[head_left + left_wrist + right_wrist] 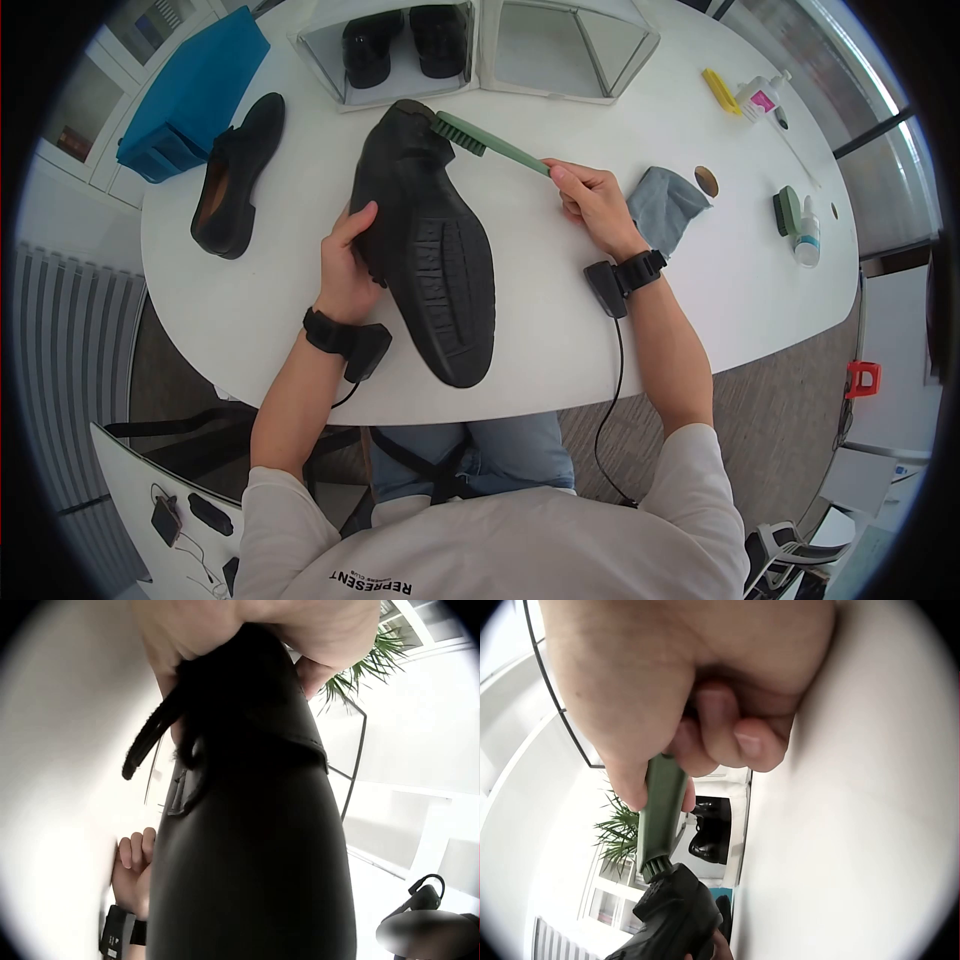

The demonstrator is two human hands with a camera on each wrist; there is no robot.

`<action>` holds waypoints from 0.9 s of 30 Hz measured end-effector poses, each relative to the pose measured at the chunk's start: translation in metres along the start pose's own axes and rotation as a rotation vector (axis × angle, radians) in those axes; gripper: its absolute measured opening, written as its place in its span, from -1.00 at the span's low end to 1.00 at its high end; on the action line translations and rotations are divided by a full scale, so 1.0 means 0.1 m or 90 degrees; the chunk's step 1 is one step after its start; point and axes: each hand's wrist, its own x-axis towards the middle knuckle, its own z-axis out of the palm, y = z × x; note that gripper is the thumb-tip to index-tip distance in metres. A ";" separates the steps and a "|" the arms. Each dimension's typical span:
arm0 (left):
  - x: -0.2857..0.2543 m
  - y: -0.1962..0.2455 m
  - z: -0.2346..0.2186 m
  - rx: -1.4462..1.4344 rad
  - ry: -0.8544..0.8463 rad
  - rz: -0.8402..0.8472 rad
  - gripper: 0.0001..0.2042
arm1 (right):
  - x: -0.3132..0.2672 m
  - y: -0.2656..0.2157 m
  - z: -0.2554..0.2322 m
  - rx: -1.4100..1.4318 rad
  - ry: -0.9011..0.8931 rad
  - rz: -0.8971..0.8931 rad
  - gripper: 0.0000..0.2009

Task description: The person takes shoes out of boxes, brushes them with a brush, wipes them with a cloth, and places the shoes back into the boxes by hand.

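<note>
A black shoe (455,280) is held with its sole facing the head camera and its heel toward the far side. My left hand (347,270) grips it around the side, thumb on the sole's edge. My right hand (600,205) pinches the end of a green brush (510,150), whose dark bristles meet the shoe's heel. In the right wrist view the bristles (657,868) touch the heel (676,896), and the other fingers are curled. The left wrist view shows the shoe's dark upper (255,847) with a lace (150,735) hanging beside it.
Another black shoe (238,175) lies at the left by a blue case (200,90). White boxes (400,100) stand at the back, one with black shoes inside. A grey cloth (665,208), a second green brush (790,212), bottles (808,240) and a yellow item (720,92) are at the right.
</note>
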 end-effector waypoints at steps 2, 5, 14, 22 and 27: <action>-0.03 0.01 0.07 0.051 -0.017 0.042 -0.61 | -0.01 0.00 0.01 -0.006 0.000 -0.002 -0.60; -0.02 0.01 0.12 0.133 0.000 0.112 -0.59 | -0.01 -0.03 0.02 -0.024 -0.010 -0.003 -0.61; 0.04 0.10 0.03 0.217 -0.042 0.042 -0.53 | -0.02 -0.02 0.03 -0.015 -0.007 0.017 -0.61; 0.05 0.10 0.02 0.299 -0.075 0.057 -0.57 | 0.00 -0.01 -0.01 0.005 -0.020 0.023 -0.60; 0.07 0.08 -0.04 0.329 -0.093 0.036 -0.53 | 0.01 0.01 -0.03 0.069 -0.024 0.029 -0.61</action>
